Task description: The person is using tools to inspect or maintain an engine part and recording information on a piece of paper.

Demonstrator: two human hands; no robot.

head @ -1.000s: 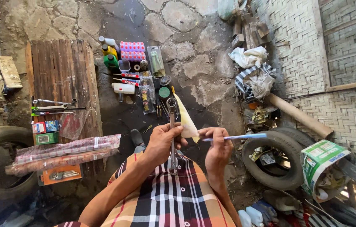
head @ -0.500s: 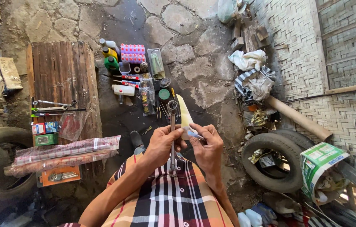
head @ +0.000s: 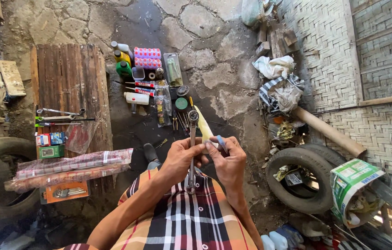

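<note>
The fingers of the left hand (head: 181, 157) were curled tight around the shank of a long metal wrench (head: 192, 148), which stood upright with its ring end toward the ground and its lower end over the checked shirt (head: 191, 217). The right hand (head: 227, 162) was closed too, its fingertips pinching a thin blue tool (head: 221, 141) and a pale yellow strip (head: 204, 128) against the wrench. Both hands met just above the lap, touching. By my judgement, the work would go best with the left hand keeping the wrench steady and upright while the right worked in small, firm movements close to the shank. Beyond the hands lay small bottles (head: 123, 59), packets and tins on the stone ground, a wooden board (head: 68, 83) with 3 hand tools to the left, and 2 old tyres (head: 298, 178), 1 on either side.
</note>
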